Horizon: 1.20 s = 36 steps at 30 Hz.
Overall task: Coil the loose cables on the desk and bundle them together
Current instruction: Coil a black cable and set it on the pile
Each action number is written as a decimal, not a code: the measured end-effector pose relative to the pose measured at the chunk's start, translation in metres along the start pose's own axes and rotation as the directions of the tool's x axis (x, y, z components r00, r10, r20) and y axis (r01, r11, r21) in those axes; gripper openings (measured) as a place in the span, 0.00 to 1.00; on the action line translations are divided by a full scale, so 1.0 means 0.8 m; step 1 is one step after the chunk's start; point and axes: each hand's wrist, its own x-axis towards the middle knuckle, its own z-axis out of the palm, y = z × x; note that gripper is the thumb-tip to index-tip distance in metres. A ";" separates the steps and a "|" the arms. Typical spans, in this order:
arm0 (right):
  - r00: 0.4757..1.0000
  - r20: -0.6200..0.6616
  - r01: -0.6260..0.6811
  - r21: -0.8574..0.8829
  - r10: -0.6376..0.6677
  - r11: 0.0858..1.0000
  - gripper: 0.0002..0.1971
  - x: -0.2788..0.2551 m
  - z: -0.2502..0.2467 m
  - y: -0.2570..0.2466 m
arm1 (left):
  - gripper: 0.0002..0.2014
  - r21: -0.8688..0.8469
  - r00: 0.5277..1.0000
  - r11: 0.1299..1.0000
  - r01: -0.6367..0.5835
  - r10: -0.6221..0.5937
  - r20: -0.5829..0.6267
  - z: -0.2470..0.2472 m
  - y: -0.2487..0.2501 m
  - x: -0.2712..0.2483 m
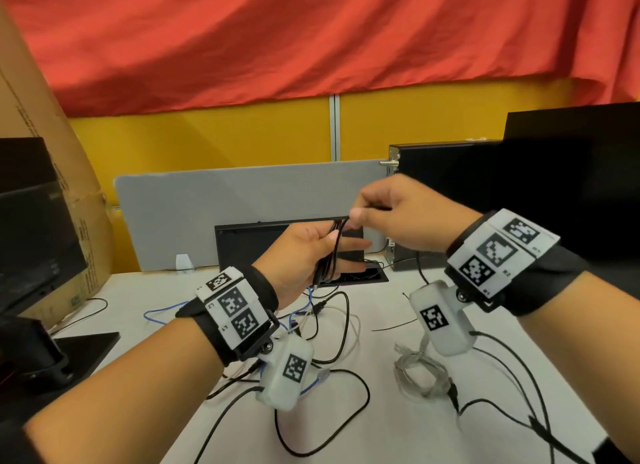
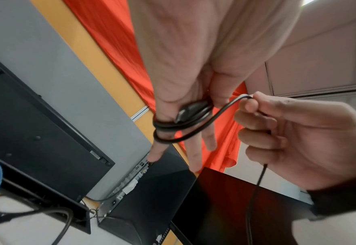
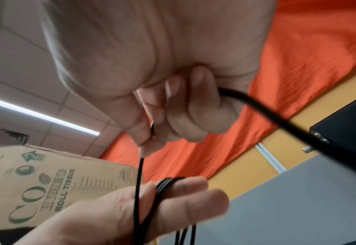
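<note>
A thin black cable [image 1: 333,252] is wound in several loops round the straight fingers of my left hand [image 1: 301,252], raised above the desk. In the left wrist view the thumb presses the cable's plug [image 2: 190,109] against the loops [image 2: 168,131]. My right hand [image 1: 384,214] hovers just above and to the right and pinches the cable's free run between thumb and forefinger. In the right wrist view the cable [image 3: 139,179] drops from those fingertips [image 3: 145,142] to the left hand [image 3: 120,215]; its tail trails off to the right.
On the white desk [image 1: 381,436] lie a loose blue cable [image 1: 147,316], looping black cables [image 1: 367,394] and a grey coiled bundle [image 1: 417,370]. A monitor [image 1: 31,228] and cardboard box [image 1: 52,145] stand at the left, a computer tower [image 1: 450,172] at the right, a grey divider [image 1: 242,200] behind.
</note>
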 end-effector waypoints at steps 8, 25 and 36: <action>0.977 -0.212 0.014 0.099 0.007 0.995 0.06 0.014 0.000 0.029 | 0.19 -0.150 0.984 0.988 0.029 -0.002 0.179 -0.002 0.007 -0.005; 0.973 0.184 -0.160 0.096 0.140 0.982 0.16 -0.007 0.070 0.054 | 0.18 -0.511 0.991 0.859 -0.009 0.075 0.109 -0.004 0.010 -0.002; 0.944 0.319 -0.050 -0.110 0.083 0.993 0.17 -0.020 0.075 0.024 | 0.11 -0.271 0.981 0.945 -0.185 0.161 -0.107 -0.003 0.002 0.011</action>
